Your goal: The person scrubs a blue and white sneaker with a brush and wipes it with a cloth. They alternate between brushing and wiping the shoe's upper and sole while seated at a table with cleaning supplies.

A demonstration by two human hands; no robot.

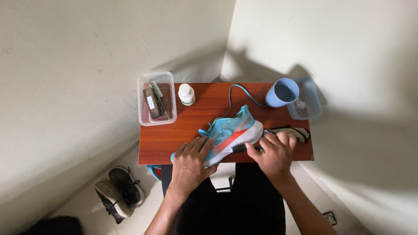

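Small reddish-brown wooden table (174,143) pushed into a corner of pale plaster walls, white tiled floor below. Near the front edge, tipped on its side with the white sole turned toward the right, a turquoise mesh running shoe with an orange-red flash on its flank (230,132). Pinned there by the left hand (190,159), palm flat and fingers spread over the heel end, pressing rather than gripping. Closed around a dark brush handle (244,148), the right hand (275,153), with the working end laid against the sole edge; bristles themselves hidden, so hard to tell. By the look of it, scrubbing of the sole rim in hand, laces already out; next move likely calling for firm hold at the heel and short strokes along the rim, perhaps a dip of the brush. Just beyond the right hand, a dark insole with a pale edge (292,131). Trailing from the toe toward the back, a loose light-blue lace (241,90). Further back, a light-blue plastic cup holding water (283,93), beside it a shallow clear blue-tinted tray (311,102). At back left, a small white bottle (186,94) and a clear plastic box with brushes inside (156,117). On the floor at left, a pair of dark shoes (119,191).
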